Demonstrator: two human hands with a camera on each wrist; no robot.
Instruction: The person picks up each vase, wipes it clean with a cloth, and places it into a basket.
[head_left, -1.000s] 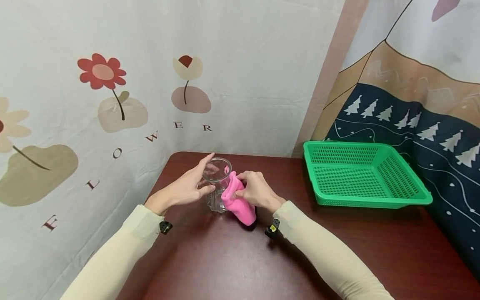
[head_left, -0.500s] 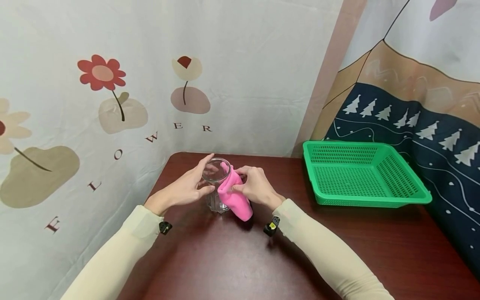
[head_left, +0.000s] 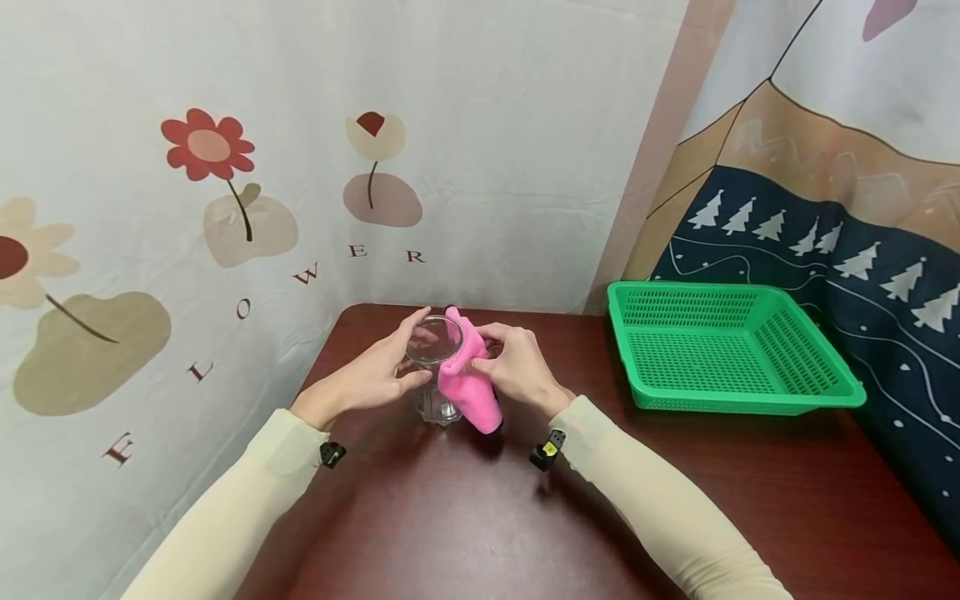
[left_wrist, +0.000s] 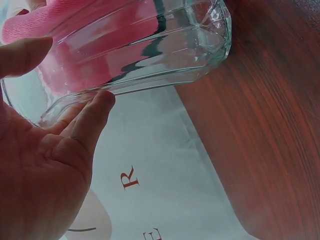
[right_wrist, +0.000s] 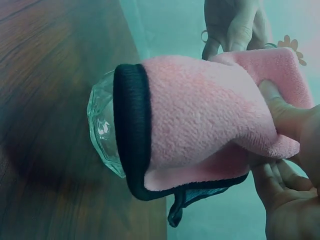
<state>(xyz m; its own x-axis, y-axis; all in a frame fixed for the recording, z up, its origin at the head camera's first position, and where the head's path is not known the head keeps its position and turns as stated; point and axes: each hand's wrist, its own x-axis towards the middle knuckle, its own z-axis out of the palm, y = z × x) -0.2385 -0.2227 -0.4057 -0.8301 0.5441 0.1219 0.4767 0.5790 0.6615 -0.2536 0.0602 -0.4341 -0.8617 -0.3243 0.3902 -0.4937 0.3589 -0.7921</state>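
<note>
A clear glass jar (head_left: pixel 432 400) with a faceted base stands upright on the table. My left hand (head_left: pixel 367 375) holds it from the left near the rim, thumb in front and fingertips (left_wrist: pixel 103 100) on the far side of the glass. In my right hand (head_left: pixel 519 367) is a pink cleaning cloth (head_left: pixel 472 392), pinched between thumb and fingers and draped against the jar's right side. The right wrist view shows the fuzzy cloth (right_wrist: pixel 195 110) folded over, with a dark edging and a small loop. The jar's base (right_wrist: pixel 102 130) shows behind it.
A green plastic basket (head_left: pixel 735 400) stands at the back right of the dark red-brown table (head_left: pixel 420 517). Behind rises a pale printed curtain (head_left: pixel 510 167) with flowers and letters. A dark fabric (head_left: pixel 885 350) with white trees hangs along the right.
The right hand has moved slightly up with the cloth. The cloth now rises higher behind the jar's rim and its lower end has lifted. The left hand and jar have stayed nearly still.
</note>
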